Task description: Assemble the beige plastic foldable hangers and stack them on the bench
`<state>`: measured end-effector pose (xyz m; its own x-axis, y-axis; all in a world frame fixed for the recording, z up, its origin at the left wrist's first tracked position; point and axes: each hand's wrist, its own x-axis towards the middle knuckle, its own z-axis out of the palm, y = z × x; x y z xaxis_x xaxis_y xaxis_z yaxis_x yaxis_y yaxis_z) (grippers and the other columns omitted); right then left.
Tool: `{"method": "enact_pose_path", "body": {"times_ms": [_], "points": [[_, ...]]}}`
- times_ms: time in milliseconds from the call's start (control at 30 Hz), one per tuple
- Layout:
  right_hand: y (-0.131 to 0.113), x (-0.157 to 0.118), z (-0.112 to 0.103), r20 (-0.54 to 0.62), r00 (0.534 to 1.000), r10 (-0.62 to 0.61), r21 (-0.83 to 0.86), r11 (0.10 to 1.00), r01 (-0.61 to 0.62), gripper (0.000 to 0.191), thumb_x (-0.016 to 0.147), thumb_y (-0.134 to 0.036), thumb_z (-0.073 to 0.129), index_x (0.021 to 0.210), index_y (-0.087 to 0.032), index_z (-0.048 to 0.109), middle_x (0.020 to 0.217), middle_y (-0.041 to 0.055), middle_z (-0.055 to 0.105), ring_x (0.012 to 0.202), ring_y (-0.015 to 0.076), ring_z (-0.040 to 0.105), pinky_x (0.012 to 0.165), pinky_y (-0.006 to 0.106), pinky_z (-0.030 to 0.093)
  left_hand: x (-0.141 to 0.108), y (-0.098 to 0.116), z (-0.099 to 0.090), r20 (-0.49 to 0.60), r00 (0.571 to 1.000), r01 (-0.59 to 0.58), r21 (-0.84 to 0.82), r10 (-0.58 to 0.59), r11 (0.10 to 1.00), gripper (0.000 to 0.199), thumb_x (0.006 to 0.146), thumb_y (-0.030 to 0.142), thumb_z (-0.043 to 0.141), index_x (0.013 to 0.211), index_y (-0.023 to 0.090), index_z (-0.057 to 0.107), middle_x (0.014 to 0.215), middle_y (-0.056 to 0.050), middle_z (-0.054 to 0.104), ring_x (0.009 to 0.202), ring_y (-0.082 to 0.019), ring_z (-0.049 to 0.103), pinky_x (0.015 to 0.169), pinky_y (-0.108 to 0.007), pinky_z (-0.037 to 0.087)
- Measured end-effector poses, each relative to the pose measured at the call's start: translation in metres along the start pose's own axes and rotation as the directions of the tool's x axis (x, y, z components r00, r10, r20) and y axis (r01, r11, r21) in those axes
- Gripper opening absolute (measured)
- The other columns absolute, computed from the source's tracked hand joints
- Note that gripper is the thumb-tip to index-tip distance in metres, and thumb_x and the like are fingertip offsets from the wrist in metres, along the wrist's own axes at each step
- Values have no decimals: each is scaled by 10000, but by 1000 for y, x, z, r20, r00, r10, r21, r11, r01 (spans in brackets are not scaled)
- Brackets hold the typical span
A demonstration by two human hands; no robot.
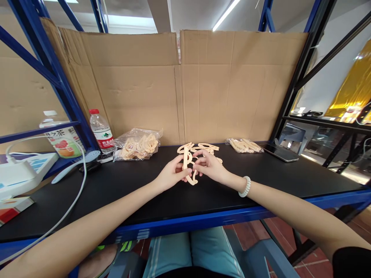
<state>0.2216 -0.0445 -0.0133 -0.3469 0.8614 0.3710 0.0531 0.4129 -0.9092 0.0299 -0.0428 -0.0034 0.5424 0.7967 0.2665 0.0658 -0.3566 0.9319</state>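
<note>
We seem to sit in a small workshop: our long black-topped bench [272, 175] has a blue metal frame [203, 221] and a tall brown cardboard screen [136, 85], with clear plastic bags of pale flat pieces [139, 146] along the back.

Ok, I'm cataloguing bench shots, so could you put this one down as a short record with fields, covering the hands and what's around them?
Left hand: holding pale cut-out work
Right hand: at the same work; exact grip unclear
Right wrist: white bracelet
Beyond the hands: more pale pieces on the black table
Bags: larger clear bag left, smaller clear bag right
Bottles: red-capped bottle and white-capped bottle, far left
Far right: dark flat device
Backdrop: cardboard
</note>
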Motion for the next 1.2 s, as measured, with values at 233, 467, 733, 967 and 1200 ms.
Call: {"method": "enact_pose_path", "body": {"times_ms": [233, 467, 733, 967, 1200], "points": [[0, 1, 0, -28, 992, 123, -9, 992, -124, 436, 641, -105, 546, 1047, -223, 440, 542, -139, 480, 452, 76, 502, 420, 179, 456, -1, -4, 2, -105, 994, 38, 81, -29, 996, 254, 836, 345, 617, 970, 193, 465, 699, -12, 697, 522, -131, 644, 510, -230, 516], [-12, -4, -4, 7, 976, 220, -33, 975, -219, 238, 682, -89, 499, 893, -164, 578, 561, -47, 565, 538, 95, 556, 469, 179, 465, 1, -2, -7, -172, 985, 37, 78, -24, 996, 268, 853, 378, 580, 951, 195, 411, 678, -23, 715, 480, -126, 632, 489, -222, 517], [-13, -3, -2, -12, 983, 183, 117, 977, -180, 227, 802, -372, 660, 821, -156, 595, 778, 20, 627, 690, 113, 629, 582, 218, 545, -5, -1, 6, -67, 998, 4, 286, 16, 958, 288, 863, 425, 555, 1028, 195, 501, 657, 8, 683, 544, -167, 677, 525, -264, 568], [-12, -1, -4, -76, 985, 153, 189, 972, -137, 209, 817, -361, 638, 801, -163, 573, 769, 29, 654, 734, 138, 664, 661, 261, 572, -8, 5, 2, 2, 985, -145, 542, 172, 828, 248, 932, 359, 439, 1117, 207, 501, 639, 32, 685, 537, -147, 668, 580, -240, 534], [-16, 1, -13, -64, 975, 212, 202, 960, -196, 119, 875, -296, 529, 853, -182, 504, 635, 6, 642, 448, 97, 555, 424, 203, 458, -8, 4, -2, -55, 976, -126, 646, 211, 753, 249, 925, 284, 412, 1140, 193, 498, 715, 15, 693, 535, -139, 648, 589, -249, 517]]}}
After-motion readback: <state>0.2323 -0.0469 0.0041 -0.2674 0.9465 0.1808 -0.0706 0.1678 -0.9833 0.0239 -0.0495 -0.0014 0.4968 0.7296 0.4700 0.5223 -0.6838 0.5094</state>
